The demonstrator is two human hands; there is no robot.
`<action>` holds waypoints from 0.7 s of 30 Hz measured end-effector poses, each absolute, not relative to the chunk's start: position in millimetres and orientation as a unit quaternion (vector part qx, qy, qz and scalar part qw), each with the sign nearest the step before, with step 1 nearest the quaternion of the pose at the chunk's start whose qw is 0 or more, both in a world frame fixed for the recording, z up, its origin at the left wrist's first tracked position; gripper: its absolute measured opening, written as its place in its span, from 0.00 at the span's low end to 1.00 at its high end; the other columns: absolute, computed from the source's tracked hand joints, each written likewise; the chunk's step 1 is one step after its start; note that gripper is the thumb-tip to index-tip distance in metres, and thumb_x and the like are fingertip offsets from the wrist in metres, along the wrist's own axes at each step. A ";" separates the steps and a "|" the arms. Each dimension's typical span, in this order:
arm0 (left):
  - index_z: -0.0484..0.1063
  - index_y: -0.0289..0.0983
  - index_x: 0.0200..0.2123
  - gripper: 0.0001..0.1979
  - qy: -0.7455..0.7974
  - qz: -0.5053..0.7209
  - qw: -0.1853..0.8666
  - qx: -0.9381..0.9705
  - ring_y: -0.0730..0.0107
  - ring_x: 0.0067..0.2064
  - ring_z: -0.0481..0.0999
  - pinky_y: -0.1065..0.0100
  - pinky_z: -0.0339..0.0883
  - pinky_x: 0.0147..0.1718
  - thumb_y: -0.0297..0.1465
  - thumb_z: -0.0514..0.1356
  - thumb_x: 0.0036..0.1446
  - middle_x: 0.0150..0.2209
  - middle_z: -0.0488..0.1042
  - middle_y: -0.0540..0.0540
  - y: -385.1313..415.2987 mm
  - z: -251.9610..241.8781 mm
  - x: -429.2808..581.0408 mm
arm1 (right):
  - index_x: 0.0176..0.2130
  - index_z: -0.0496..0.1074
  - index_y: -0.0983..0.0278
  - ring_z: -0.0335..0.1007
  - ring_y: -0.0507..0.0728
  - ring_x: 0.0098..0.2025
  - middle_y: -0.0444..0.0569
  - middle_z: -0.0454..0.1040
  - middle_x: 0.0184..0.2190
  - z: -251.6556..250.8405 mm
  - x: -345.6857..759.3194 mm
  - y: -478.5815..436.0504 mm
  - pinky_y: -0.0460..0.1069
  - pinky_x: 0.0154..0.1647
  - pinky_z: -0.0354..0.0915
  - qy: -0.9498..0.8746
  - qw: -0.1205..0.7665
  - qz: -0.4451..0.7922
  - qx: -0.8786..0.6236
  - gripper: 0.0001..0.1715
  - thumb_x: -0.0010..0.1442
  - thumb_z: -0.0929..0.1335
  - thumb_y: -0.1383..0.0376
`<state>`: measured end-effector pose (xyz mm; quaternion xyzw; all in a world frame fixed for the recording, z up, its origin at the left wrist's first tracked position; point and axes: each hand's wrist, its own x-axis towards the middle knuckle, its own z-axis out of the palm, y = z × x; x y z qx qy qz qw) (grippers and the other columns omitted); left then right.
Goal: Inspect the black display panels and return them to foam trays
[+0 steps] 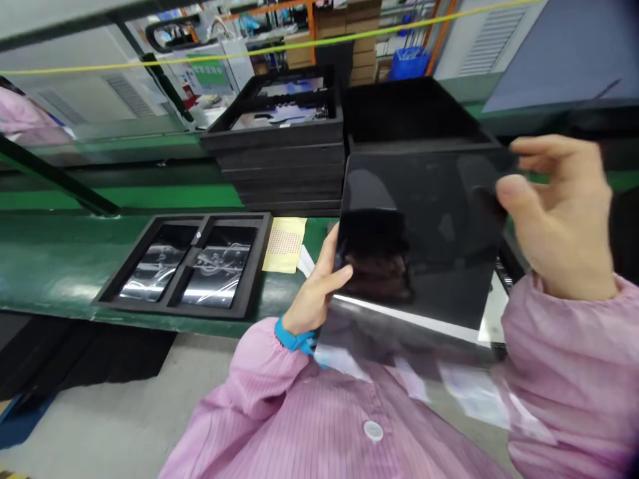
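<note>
A glossy black display panel (429, 233) is held up in front of my chest, tilted, with reflections across its face. My left hand (319, 286), with a blue wrist strap (294, 338), grips its lower left edge, thumb on the front. My right hand (564, 206) is at the upper right corner, thumb at the front and fingers curled by the edge; motion blurs it slightly. A clear film (414, 352) hangs below the panel's lower edge, over my pink sleeve and coat.
On the green bench, a black two-compartment tray (252, 293) holds two glossy panels. Beside it lies a yellow dotted sheet (284, 245). Behind stand a stack of black trays (289, 159) and another black tray (409, 110). A yellow cord (279, 50) crosses above.
</note>
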<state>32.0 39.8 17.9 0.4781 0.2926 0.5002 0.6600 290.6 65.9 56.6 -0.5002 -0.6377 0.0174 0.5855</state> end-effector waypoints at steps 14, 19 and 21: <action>0.71 0.56 0.55 0.25 0.420 0.565 0.640 0.309 0.58 0.67 0.58 0.60 0.48 0.67 0.41 0.63 0.52 0.55 0.75 0.57 -3.0 -46.8 4.3 | 0.19 0.64 0.61 0.53 0.55 0.26 0.43 0.61 0.19 78.4 202.4 -34.7 0.54 0.29 0.53 -0.845 0.322 -0.269 -0.333 0.15 0.48 0.73 0.64; 0.73 0.62 0.49 0.18 0.415 0.560 0.653 0.298 0.60 0.64 0.63 0.60 0.55 0.64 0.44 0.61 0.53 0.52 0.76 0.62 -5.2 -59.3 -5.5 | 0.20 0.59 0.61 0.47 0.53 0.25 0.42 0.54 0.19 65.6 194.2 -35.6 0.51 0.29 0.50 -0.847 0.344 -0.290 -0.283 0.16 0.46 0.71 0.65; 0.71 0.64 0.50 0.18 0.416 0.547 0.659 0.306 0.62 0.63 0.66 0.61 0.58 0.63 0.44 0.60 0.54 0.52 0.76 0.64 -5.0 -63.2 -9.4 | 0.21 0.58 0.62 0.47 0.52 0.25 0.42 0.52 0.20 64.7 196.7 -32.5 0.50 0.28 0.50 -0.847 0.351 -0.297 -0.266 0.15 0.46 0.70 0.65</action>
